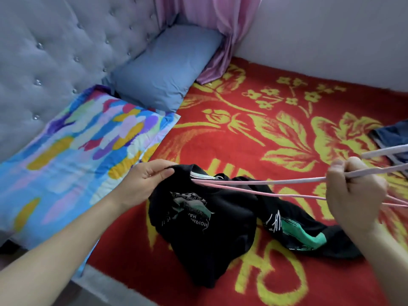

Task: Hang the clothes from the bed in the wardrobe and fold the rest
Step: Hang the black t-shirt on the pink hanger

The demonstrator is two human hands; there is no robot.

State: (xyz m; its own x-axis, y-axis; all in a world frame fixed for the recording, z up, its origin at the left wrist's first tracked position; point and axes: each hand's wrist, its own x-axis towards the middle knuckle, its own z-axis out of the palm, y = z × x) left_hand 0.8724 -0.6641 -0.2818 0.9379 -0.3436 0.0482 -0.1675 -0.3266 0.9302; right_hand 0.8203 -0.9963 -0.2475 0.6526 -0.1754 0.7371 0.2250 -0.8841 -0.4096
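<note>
Step in hand: loading a garment onto a hanger, before any hanging in the wardrobe.

1. The black printed cotton T-shirt (209,228) lies crumpled on the red blanket with yellow flowers (265,129) that covers the bed, near its front edge.
2. The left-hand grip (150,175) pinches the collar between thumb and fingers and holds the neck opening up.
3. The right-hand grip (353,195) is clenched round a bundle of thin pale pink hangers (386,150). One arm of a hanger reaches into the neck opening.

Next move, as judged: feed that arm on into one shoulder, work the other arm in, then lift the shirt free. Spare hangers need separating first.

Writing: the chest print reads inverted, "MPION" above "HA", probably part of "CHAMPION". The white sleeve script and the blanket's large yellow letters cannot be read.

A dark blue folded garment (393,135) lies well apart, at the right edge.
</note>
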